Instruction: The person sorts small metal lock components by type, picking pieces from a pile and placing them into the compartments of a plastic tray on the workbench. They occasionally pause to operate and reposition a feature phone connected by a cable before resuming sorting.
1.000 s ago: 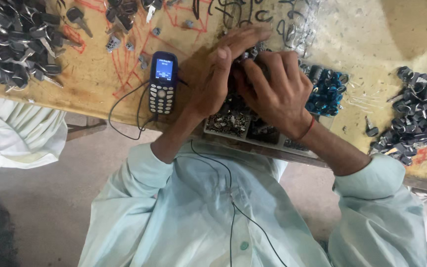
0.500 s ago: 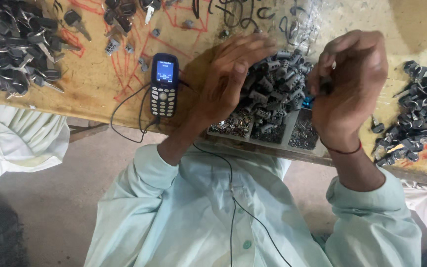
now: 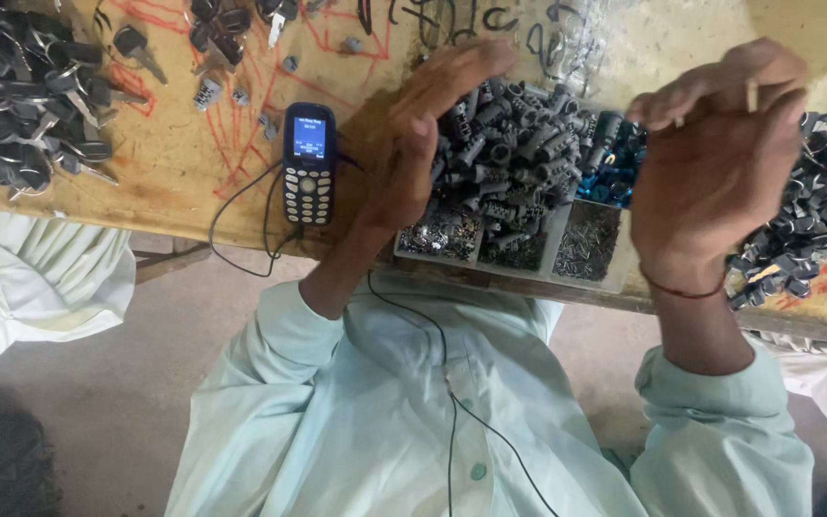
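- The left hand (image 3: 423,144) lies flat with fingers spread at the left edge of a heap of grey metal cylinders (image 3: 514,158) — touching the pile, gripping nothing.
- The right hand (image 3: 720,158) is raised above the bench, fingers curled loosely together; a small pale sliver shows near the fingertips, but whether anything is truly pinched there cannot be told.
- The cylinders are piled in a shallow compartment tray (image 3: 581,273) at the bench's near edge, between the two hands.
- The tray's front cells hold small silvery parts (image 3: 442,235) and fine pins or springs (image 3: 591,249); a cluster of blue parts (image 3: 610,172) lies at the right of the heap.
- A dark keypad phone (image 3: 308,163) with a lit screen lies just left of the left hand on the wooden bench (image 3: 184,172), its black cable (image 3: 241,249) looping off the edge toward the person's chest.
- Key blanks with black heads are heaped at far left (image 3: 21,105); a pile of dark assembled pieces (image 3: 815,220) lies at far right.
- As a judgement: the work looks mid-run — the grey heap is large and the side piles are already sizeable, so much is done and much is left.
- Pale sleeves of other people show at both edges.
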`<state>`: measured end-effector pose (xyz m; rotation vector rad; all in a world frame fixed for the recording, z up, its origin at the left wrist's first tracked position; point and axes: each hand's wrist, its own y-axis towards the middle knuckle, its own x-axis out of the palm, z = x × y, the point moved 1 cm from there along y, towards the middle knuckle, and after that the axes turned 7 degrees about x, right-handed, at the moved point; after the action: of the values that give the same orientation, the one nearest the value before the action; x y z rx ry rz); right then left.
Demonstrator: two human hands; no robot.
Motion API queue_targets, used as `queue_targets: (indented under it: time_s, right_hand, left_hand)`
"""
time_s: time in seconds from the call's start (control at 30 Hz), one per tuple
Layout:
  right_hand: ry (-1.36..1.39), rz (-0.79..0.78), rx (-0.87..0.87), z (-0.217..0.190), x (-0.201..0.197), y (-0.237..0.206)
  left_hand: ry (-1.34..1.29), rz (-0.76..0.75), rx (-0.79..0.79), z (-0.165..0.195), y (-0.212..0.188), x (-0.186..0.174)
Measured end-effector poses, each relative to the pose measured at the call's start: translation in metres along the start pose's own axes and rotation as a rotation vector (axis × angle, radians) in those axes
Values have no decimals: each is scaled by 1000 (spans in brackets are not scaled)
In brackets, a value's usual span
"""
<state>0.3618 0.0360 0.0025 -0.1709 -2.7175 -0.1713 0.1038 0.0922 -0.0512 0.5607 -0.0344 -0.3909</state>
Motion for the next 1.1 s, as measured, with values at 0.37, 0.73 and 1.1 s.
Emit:
queue_targets:
  time_s: [0.37,0.73,1.1]
  right_hand:
    - [-237,181,221,-31,-127,13]
    - [-1092,-348,150,-43,-58,80]
    - [-1290,-1096,411,29,44,150]
  left_hand:
    - [-385,218,-137,-2,-16,-15]
    - [-172,344,-167,16,-27,-35]
    - [1014,-253,-105,38,-13,-55]
